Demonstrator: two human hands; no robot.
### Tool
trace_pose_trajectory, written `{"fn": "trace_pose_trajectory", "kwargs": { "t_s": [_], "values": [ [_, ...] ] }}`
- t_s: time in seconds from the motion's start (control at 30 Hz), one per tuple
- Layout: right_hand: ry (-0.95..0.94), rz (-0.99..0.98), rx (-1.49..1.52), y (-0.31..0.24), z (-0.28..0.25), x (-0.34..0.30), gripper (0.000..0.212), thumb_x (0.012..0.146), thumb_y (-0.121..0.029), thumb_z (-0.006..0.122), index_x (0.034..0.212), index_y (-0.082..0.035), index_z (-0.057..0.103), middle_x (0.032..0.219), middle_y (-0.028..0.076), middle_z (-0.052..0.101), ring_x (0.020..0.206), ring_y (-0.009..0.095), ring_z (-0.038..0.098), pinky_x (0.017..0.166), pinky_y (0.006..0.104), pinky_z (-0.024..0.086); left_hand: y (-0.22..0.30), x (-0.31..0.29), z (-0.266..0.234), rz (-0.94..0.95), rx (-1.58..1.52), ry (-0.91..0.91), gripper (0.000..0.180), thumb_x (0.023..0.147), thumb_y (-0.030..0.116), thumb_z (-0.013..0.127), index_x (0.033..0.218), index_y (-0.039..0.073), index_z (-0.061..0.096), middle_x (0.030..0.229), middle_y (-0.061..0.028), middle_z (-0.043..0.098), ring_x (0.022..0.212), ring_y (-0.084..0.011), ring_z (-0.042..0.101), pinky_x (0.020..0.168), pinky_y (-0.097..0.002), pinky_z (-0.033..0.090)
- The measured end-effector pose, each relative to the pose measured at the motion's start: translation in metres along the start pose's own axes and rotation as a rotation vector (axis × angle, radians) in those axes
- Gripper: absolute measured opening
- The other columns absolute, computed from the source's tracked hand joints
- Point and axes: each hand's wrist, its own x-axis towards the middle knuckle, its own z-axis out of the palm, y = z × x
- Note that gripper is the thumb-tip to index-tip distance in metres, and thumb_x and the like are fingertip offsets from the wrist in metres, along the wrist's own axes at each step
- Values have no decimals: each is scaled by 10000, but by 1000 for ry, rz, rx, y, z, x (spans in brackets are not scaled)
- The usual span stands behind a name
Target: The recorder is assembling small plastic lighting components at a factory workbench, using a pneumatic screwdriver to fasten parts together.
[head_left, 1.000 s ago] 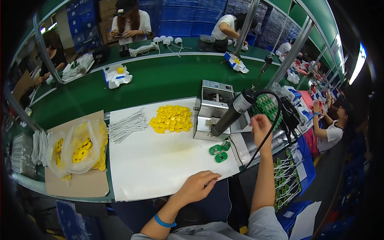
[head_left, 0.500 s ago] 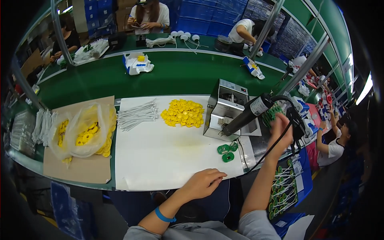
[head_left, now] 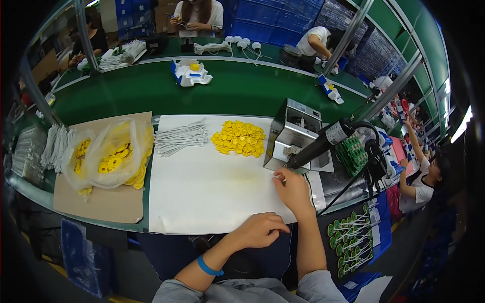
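My right hand (head_left: 294, 192) is over the right part of the white sheet (head_left: 202, 192), just before the metal machine (head_left: 292, 129). Its thumb and fingertips are drawn together; whatever lies between them is too small to make out. The hand and wrist cover the spot where small green round boards lay. Near the sheet's front edge my left hand (head_left: 258, 231) hangs low, fingers curled toward the thumb, and what they may hold is hidden. A black cylindrical tool (head_left: 323, 144) leans across the machine's front. Beyond the hands lie a heap of yellow discs (head_left: 238, 138) and white cable ties (head_left: 181, 137).
On the left, an open plastic bag (head_left: 113, 156) of yellow parts rests on cardboard (head_left: 101, 204). Stacked green boards (head_left: 352, 155) and a black cable (head_left: 341, 194) are at right. Below them, green discs with white stalks (head_left: 351, 240) fill a tray. Co-workers sit across the green belt (head_left: 242, 83).
My right hand has come down and left from beside the stacked green boards to the sheet before the machine. My left hand stays near the front edge. The whole view has shifted slightly.
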Motion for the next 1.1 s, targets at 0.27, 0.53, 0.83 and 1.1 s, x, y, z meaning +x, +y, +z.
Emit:
{"fn": "trace_pose_trajectory", "kwargs": {
  "t_s": [0.27, 0.53, 0.83, 1.1],
  "values": [
    [-127, -61, -171, -15, 13, 12, 147, 900, -180, 746, 975, -62, 699, 798, 158, 730, 757, 387, 713, 694, 483, 552, 0, -17, -14, 13, -7, 16, 272, 856, 9, 608, 1072, 60, 767, 992, -104, 735, 981, -313, 682, 882, -412, 562],
    [-178, -116, -358, -14, 19, 19, 133, 928, -176, 694, 997, -63, 678, 814, 190, 728, 756, 417, 706, 707, 536, 546, 5, -14, -20, 0, -7, -9, 248, 885, 32, 601, 1074, 66, 757, 1013, -101, 735, 1005, -319, 686, 903, -416, 562],
    [1003, -593, 92, -127, -62, 14, 108, 947, 80, 681, 1031, 36, 629, 803, 109, 671, 604, 133, 596, 533, 250, 468, 20, -23, -36, 9, -8, -29, 198, 879, 24, 623, 1036, 57, 739, 996, -111, 731, 988, -324, 689, 879, -416, 558],
    [1109, -69, 95, -181, -77, 12, 133, 1049, -53, 650, 1119, 33, 723, 999, 113, 759, 843, 160, 706, 756, 287, 560, 37, -63, -60, -4, -12, -8, 172, 889, 50, 597, 1007, 56, 723, 1003, -106, 727, 1020, -324, 679, 906, -427, 548]
  ]
}}
